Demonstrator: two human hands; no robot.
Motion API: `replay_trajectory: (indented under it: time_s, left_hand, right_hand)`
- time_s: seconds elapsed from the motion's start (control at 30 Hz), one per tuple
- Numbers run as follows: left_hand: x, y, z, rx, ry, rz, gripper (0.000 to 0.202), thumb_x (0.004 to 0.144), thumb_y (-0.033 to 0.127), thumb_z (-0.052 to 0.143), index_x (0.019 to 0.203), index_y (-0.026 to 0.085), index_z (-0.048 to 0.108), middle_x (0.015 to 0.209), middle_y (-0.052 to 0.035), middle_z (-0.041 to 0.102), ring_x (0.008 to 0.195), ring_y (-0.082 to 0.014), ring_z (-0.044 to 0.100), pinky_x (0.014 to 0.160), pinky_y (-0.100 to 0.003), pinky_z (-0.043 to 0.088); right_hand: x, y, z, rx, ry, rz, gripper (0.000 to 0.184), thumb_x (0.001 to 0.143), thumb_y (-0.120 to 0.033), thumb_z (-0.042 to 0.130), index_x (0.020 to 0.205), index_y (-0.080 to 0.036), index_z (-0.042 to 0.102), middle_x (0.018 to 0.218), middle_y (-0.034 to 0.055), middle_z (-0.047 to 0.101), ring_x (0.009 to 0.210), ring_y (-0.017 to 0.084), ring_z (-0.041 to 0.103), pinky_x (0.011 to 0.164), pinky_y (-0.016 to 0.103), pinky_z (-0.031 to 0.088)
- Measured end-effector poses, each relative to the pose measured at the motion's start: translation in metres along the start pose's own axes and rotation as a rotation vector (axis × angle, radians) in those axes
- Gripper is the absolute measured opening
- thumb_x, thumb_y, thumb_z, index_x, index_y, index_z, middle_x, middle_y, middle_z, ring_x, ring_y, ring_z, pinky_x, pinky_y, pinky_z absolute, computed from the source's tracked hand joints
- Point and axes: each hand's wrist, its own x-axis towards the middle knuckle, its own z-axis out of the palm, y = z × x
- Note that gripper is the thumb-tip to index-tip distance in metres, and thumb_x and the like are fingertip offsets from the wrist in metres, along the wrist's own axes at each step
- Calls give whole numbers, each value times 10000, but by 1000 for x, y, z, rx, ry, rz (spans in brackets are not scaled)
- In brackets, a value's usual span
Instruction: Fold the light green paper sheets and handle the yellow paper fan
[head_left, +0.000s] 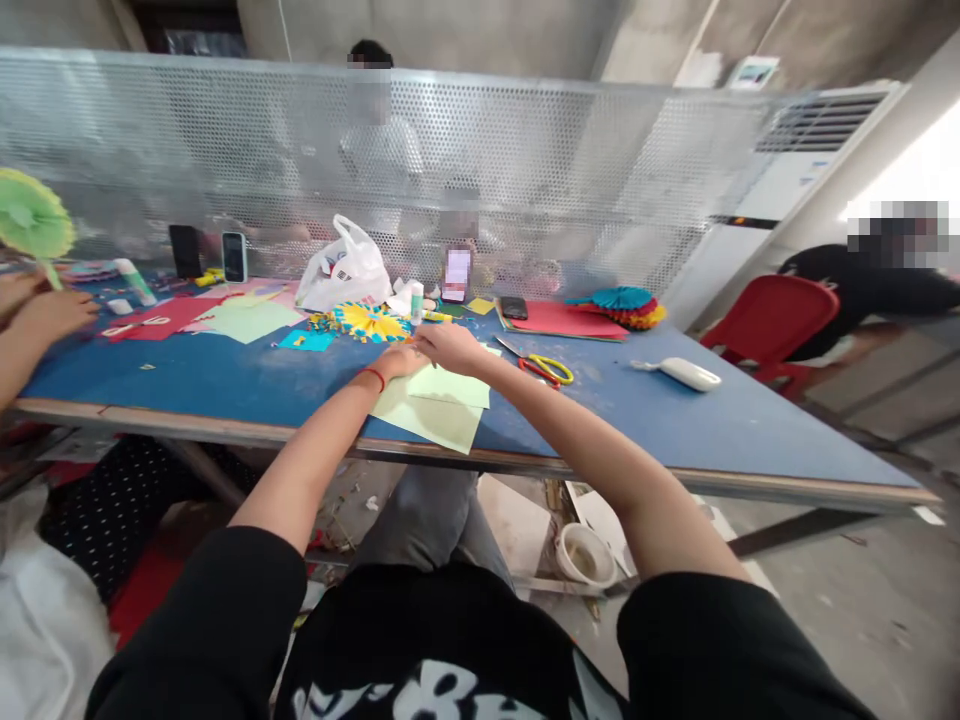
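My left hand (pixel 400 360), with a red string at its wrist, rests over the upper left of the pale green paper sheets (pixel 450 390). Against it is my right hand (pixel 452 348), fingers bent down and brought together. The fingertips of both hands meet, and whatever they pinch is too small and covered to name; a bit of orange shows beside them. Just beyond lies a yellow paper rosette (pixel 369 321) with blue tips. A glue stick (pixel 417 303) stands upright behind my hands. To the right, scissors (pixel 546 368) with red and yellow handles lie on the table.
A white plastic bag (pixel 346 268) and a propped phone (pixel 455 273) stand near the perforated metal screen (pixel 540 180). Red paper (pixel 570 320), a dark phone (pixel 514 307) and a white object with a strap (pixel 688 374) lie rightward. At left, another person's hand (pixel 64 312) holds a green paper fan (pixel 34 215).
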Motion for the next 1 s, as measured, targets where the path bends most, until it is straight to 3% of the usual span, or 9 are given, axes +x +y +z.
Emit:
replay_trajectory:
  time_s: [0.13,0.23,0.33,0.5,0.6,0.73,0.83,0.93,1.0]
  left_hand:
    - [3,-10,4,85,-153,6,392,1038,414,695,1358,191,659,1403,-111,656,1210,-277,680,1022,-491,607]
    - [3,-16,5,145,-207,-2,442,1027,410,710,1405,192,637,1483,-131,614,1311,-304,635,1105,-560,554]
    - [1,-18,3,192,-227,-14,485,1021,428,714,1441,203,622,1558,-136,564,1412,-338,567,1181,-618,477]
    - [1,-14,0,225,-268,10,488,1029,450,697,1449,212,624,1581,-134,553,1443,-340,545,1219,-629,433]
    - [1,-13,-1,230,-274,12,506,1033,467,687,1464,211,617,1597,-135,545,1477,-349,517,1248,-649,384]
    - [0,-14,3,234,-247,-21,502,1030,451,696,1462,210,613,1595,-138,539,1467,-351,522,1230,-647,412]
    - [-2,-14,9,209,-216,-34,477,1029,431,701,1442,205,621,1558,-137,565,1408,-335,571,1179,-615,481]
    - [-1,-13,15,155,-172,-29,429,1035,405,697,1412,210,637,1523,-131,589,1346,-309,612,1136,-570,531]
    - [0,-12,17,105,-135,-26,420,1036,400,698,1403,205,639,1495,-129,605,1308,-298,634,1104,-550,557]
  right_hand:
    - [-13,25,11,-20,35,71,337,1123,-417,440,1196,-249,722,1028,70,798,904,237,715,700,299,394]
    - [-9,34,12,-43,131,200,443,1146,-413,312,1332,-202,655,1098,127,800,967,269,726,730,311,385]
    - [-6,45,25,-50,184,343,516,1151,-348,186,1378,-144,602,1026,155,800,941,277,729,725,311,374]
    - [-13,59,67,-34,140,451,406,1122,-330,345,1264,-144,676,984,177,803,826,277,722,672,310,333]
    - [-15,62,79,-17,154,472,404,1129,-329,347,1287,-150,673,1042,178,809,855,279,735,668,309,320]
    - [-18,64,78,6,208,462,457,1151,-331,276,1331,-143,653,1093,175,810,917,271,745,674,295,321]
    - [-17,59,72,29,230,366,455,1159,-330,285,1372,-147,643,1130,163,811,984,245,745,705,278,353]
    - [1,42,61,53,216,227,388,1159,-378,382,1344,-197,672,1132,107,817,1026,205,738,753,252,400]
    - [26,23,52,57,222,174,435,1175,-428,334,1378,-203,646,1166,101,803,1033,200,736,781,261,443]
